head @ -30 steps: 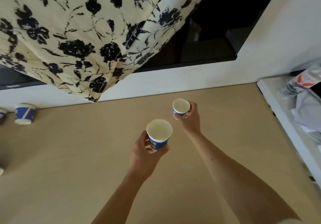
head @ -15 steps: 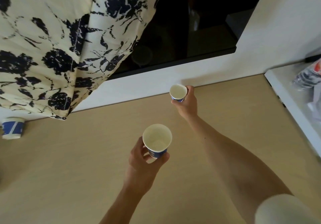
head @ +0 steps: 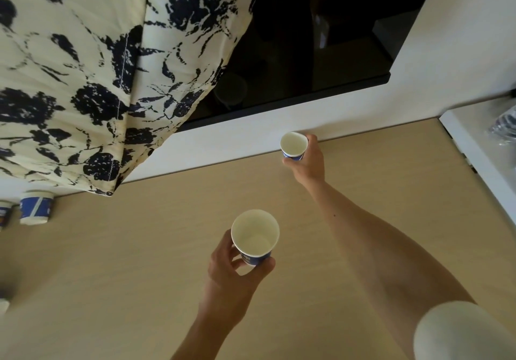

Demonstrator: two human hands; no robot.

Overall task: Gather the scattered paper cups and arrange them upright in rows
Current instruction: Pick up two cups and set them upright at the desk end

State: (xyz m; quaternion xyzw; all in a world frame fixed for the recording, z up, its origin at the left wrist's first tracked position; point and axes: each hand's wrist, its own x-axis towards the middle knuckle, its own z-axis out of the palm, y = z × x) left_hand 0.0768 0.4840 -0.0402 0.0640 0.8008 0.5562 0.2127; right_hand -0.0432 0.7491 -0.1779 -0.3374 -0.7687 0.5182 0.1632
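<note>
My left hand grips a blue-and-white paper cup upright, mouth up, over the middle of the beige table. My right hand reaches far forward and holds a second, smaller-looking cup upright at the table's back edge, by the white wall. At the far left stands an upside-down cup under the curtain, and a further cup is cut off by the frame edge. A white scrap of another cup shows at the lower left edge.
A cream curtain with dark floral print hangs over the table's back left. A dark window sits behind. A white shelf with plastic-wrapped items borders the table on the right.
My right hand has carried its cup farther forward, up to the wall edge. My left hand with its cup has drawn back toward me. The view has shifted.
</note>
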